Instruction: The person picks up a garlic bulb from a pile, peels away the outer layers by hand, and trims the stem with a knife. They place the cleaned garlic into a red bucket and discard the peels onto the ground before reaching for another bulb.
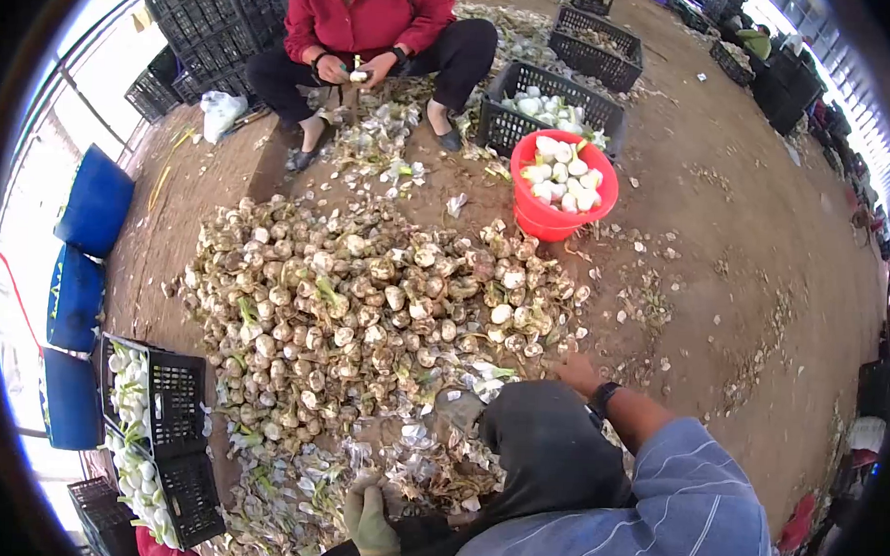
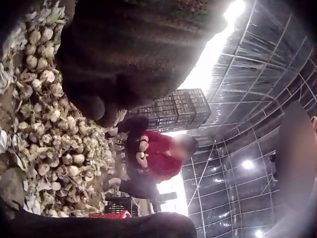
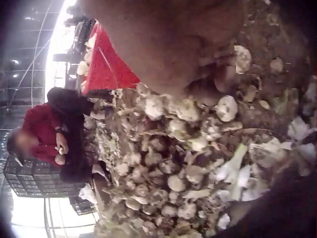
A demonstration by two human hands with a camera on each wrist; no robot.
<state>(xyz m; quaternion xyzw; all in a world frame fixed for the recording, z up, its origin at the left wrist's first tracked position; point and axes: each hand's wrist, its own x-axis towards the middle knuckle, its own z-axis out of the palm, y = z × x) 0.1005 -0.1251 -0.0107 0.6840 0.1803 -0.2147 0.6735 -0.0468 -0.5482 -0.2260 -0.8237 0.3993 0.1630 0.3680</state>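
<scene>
My right hand is bare and reaches down at the right edge of a heap of garlic bulbs. In the right wrist view its fingers bend toward the ground beside loose bulbs; I cannot tell whether they grip one. My left hand wears a pale work glove. It hangs loosely curled in front of my lap, above dry skins and leaves, and no object shows in it. The left wrist view shows the glove dark and close, with the heap beyond.
Across the heap a seated person in red holds a bulb. A red bucket of peeled white bulbs stands by a black crate. Filled black crates and blue tubs line the left. My dark-trousered knee lies between my hands.
</scene>
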